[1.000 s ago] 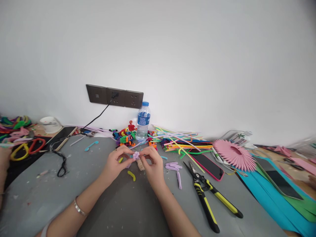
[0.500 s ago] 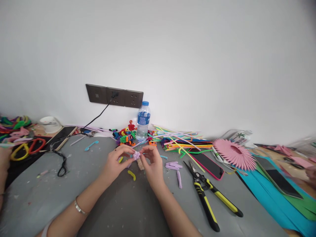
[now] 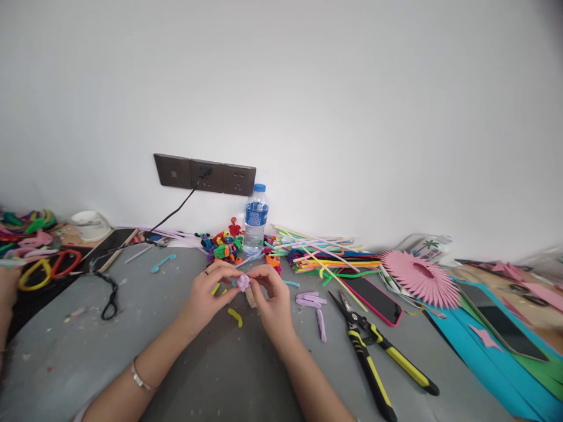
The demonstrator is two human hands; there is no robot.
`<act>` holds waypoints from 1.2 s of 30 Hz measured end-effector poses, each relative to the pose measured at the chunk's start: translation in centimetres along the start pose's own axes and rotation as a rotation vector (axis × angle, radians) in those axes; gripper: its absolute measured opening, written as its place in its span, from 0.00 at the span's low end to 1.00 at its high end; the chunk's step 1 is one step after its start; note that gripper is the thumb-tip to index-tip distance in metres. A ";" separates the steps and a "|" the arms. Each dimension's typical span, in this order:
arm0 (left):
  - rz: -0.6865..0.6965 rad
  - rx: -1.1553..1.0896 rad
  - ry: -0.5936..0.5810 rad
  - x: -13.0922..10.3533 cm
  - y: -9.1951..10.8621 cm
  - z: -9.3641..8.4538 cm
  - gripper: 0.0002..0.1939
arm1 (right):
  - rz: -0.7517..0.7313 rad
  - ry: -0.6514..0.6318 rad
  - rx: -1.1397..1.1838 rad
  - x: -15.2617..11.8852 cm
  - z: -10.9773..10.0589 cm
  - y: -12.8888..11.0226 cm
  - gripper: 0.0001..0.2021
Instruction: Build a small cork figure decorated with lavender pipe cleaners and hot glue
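Note:
Between my fingertips is a small lilac flower shape of bent pipe cleaner point(image 3: 243, 282). My left hand point(image 3: 206, 296) pinches it from the left, with a ring on one finger. From the right, my right hand point(image 3: 271, 298) pinches it with thumb and forefinger. Just below the flower shows a beige ribbed piece point(image 3: 250, 297), partly hidden by my right fingers; I cannot tell whether it is joined to the flower. A short yellow pipe cleaner piece point(image 3: 235, 317) lies on the grey table below my hands. Several folded lilac pieces point(image 3: 311, 299) rest to the right.
Black-and-yellow shears point(image 3: 373, 337) lie open at the right, beside a red-edged phone point(image 3: 373, 299). Behind my hands stand a water bottle point(image 3: 255, 220) and bundled pipe cleaners point(image 3: 334, 258). A pink paper fan point(image 3: 420, 278) is farther right. At the left edge another person's arm point(image 3: 6, 305) shows near scissors point(image 3: 37, 275).
My hands keep their pinch on the lilac flower, which has turned slightly. The whole view has shifted a little. A pink paper scrap now shows on the blue paper at the right.

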State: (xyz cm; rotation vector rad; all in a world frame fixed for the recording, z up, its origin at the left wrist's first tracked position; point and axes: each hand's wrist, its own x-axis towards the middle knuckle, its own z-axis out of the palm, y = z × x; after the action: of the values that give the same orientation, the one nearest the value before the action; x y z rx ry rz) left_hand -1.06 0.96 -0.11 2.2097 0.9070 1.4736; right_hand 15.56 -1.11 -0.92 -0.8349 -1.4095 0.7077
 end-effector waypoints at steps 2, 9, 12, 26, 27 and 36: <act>0.010 0.010 0.001 0.0 0.0 0.0 0.09 | -0.029 -0.008 -0.016 0.1 0.0 -0.1 0.06; 0.003 -0.020 -0.010 -0.3 -0.8 0.0 0.07 | -0.031 -0.024 -0.007 0.2 -0.3 0.0 0.09; -0.012 -0.019 -0.020 -0.5 -1.1 0.0 0.07 | -0.031 -0.029 -0.009 0.2 -0.3 -0.1 0.11; -0.039 0.001 0.012 -0.6 -1.0 0.0 0.08 | -0.097 -0.032 -0.075 0.2 -0.1 -0.4 0.10; -0.050 -0.001 0.008 -0.6 -0.9 0.0 0.09 | -0.097 -0.036 -0.077 0.2 -0.2 -0.4 0.10; -0.082 -0.019 0.033 -0.3 -0.6 0.0 0.09 | -0.126 -0.074 -0.153 -0.1 -0.3 -0.7 0.14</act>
State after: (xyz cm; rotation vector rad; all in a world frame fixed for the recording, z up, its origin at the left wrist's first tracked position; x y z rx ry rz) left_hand -1.35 1.21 -0.74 2.1140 0.9777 1.4792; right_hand 15.78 -1.60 -0.38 -0.8370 -1.5833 0.5434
